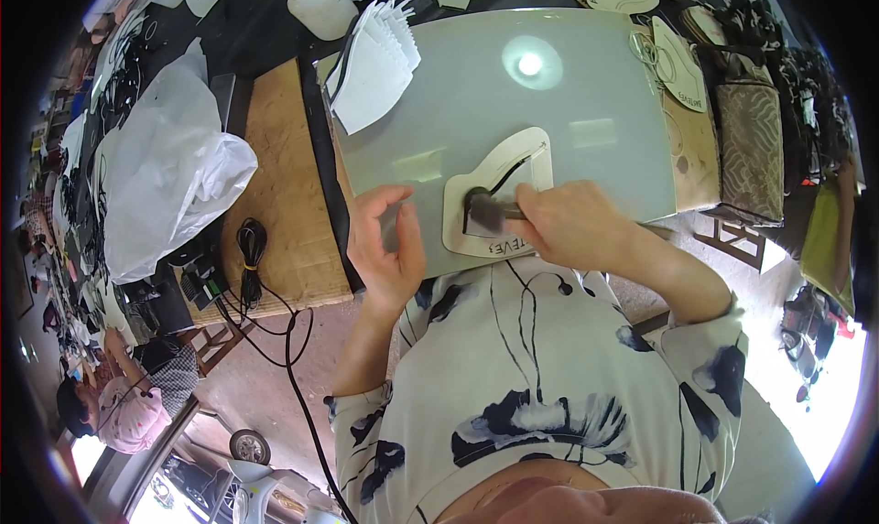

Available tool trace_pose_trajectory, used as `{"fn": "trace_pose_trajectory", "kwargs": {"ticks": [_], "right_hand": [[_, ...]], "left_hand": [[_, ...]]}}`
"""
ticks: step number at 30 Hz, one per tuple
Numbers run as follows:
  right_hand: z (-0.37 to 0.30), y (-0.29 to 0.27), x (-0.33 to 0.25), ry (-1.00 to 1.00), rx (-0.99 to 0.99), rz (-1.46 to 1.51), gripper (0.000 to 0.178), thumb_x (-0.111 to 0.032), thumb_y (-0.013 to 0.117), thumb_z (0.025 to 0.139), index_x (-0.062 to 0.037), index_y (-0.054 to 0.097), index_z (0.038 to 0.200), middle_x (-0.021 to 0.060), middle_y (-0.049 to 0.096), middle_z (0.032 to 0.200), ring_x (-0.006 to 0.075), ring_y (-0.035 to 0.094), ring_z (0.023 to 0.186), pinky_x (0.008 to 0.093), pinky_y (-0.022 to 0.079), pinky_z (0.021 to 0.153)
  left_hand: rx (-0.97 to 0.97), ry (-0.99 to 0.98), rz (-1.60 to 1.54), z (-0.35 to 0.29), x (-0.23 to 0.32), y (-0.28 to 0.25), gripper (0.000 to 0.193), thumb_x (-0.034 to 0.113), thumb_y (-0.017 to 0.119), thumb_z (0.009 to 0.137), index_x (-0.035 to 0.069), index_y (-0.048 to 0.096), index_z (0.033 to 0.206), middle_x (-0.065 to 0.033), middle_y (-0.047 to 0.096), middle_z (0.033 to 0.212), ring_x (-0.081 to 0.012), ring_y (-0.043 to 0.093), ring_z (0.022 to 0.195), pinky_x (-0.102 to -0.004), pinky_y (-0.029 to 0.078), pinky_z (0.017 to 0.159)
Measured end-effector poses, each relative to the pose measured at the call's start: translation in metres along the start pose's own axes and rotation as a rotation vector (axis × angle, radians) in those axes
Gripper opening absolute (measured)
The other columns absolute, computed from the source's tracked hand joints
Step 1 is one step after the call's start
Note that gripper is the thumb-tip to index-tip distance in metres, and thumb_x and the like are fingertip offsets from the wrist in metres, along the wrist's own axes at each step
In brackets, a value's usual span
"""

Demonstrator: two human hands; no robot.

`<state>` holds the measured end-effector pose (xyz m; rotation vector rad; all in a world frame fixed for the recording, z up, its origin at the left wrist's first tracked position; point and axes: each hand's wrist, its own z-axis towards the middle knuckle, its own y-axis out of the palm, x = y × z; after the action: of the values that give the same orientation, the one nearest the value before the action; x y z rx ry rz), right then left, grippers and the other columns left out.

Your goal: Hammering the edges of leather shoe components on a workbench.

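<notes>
Pale grey-green and glossy, the work board point(604, 94) is filling the upper middle of the frame, and a cream pattern piece point(524, 143) is lying on it near the centre, close to the board's lower edge. The right hand point(572, 224) is coming in from the right with its fingers closing around the handle of a dark-headed tool point(483, 213), shaped like a small hammer; the head is blurring a little and covering part of the piece, so I cannot tell whether it is touching. A black curved line is showing on the piece just above the head. The left hand point(386, 245) is standing left of the piece, half open, thumb and fingers curving apart and holding nothing that I can see. Toward the upper left of the board a stack of white shaped pieces point(377, 71) is lying, with a white bottle point(320, 7) standing beyond it. A crumpled white plastic bag point(169, 176) is sprawling at the left, above a coiled black cable point(251, 242). At the lower left edge a co-worker in pink point(133, 419) is reaching toward another cluttered table.
</notes>
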<state>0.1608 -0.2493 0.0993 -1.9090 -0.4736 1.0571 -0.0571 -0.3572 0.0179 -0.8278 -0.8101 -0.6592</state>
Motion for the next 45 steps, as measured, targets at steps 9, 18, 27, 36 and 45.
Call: {"fn": "trace_pose_trajectory", "kwargs": {"ticks": [9, 18, 27, 36, 45], "right_hand": [[0.005, 0.013, 0.019, 0.016, -0.031, -0.045, 0.033, -0.032, 0.056, 0.098, -0.0007, 0.049, 0.087, 0.0125, 0.057, 0.055, 0.0351, 0.06, 0.051, 0.0449, 0.046, 0.049], [-0.018, 0.011, 0.039, 0.212, 0.11, -0.052, 0.038, -0.034, 0.054, 0.099, 0.0, 0.05, 0.082, 0.0156, 0.057, 0.056, 0.0383, 0.06, 0.054, 0.0471, 0.047, 0.051], [-0.012, 0.012, 0.049, 0.111, 0.189, 0.085, 0.029, -0.025, 0.057, 0.097, 0.0023, 0.052, 0.09, 0.0176, 0.059, 0.06, 0.0363, 0.061, 0.055, 0.0433, 0.046, 0.05], [0.016, 0.036, 0.052, 0.463, 0.234, 1.147, 0.031, -0.026, 0.042, 0.106, -0.0015, 0.051, 0.088, 0.0108, 0.065, 0.07, 0.014, 0.063, 0.05, 0.0202, 0.036, 0.035], [0.024, 0.041, 0.05, 0.475, 0.459, 1.137, 0.04, -0.04, 0.045, 0.105, -0.0061, 0.051, 0.084, 0.0012, 0.051, 0.059, 0.0082, 0.042, 0.039, 0.0231, 0.035, 0.036]], "left_hand": [[-0.124, -0.043, 0.05, 0.01, 0.006, 0.011, 0.014, -0.006, 0.064, 0.085, 0.001, 0.065, 0.097, -0.0129, 0.063, 0.098, -0.023, 0.061, 0.09, -0.0313, 0.049, 0.081], [-0.371, 0.045, 0.298, 0.015, 0.021, 0.02, 0.014, 0.011, 0.075, 0.076, 0.01, 0.065, 0.086, -0.0021, 0.059, 0.085, -0.0241, 0.055, 0.086, -0.0382, 0.039, 0.077], [-0.485, 0.09, 0.503, 0.019, 0.033, 0.026, 0.009, 0.011, 0.067, 0.081, 0.009, 0.058, 0.083, -0.0058, 0.055, 0.079, -0.0263, 0.054, 0.079, -0.0398, 0.037, 0.074], [-0.514, -0.087, 0.263, 0.03, 0.037, 0.04, 0.023, 0.007, 0.065, 0.073, 0.005, 0.055, 0.095, -0.0077, 0.058, 0.077, -0.0246, 0.059, 0.073, -0.0372, 0.045, 0.067], [-0.05, 0.162, -0.198, 0.038, 0.019, 0.009, 0.027, -0.009, 0.062, 0.085, 0.0, 0.056, 0.11, -0.0134, 0.067, 0.088, -0.0239, 0.067, 0.071, -0.0335, 0.054, 0.064]]}}
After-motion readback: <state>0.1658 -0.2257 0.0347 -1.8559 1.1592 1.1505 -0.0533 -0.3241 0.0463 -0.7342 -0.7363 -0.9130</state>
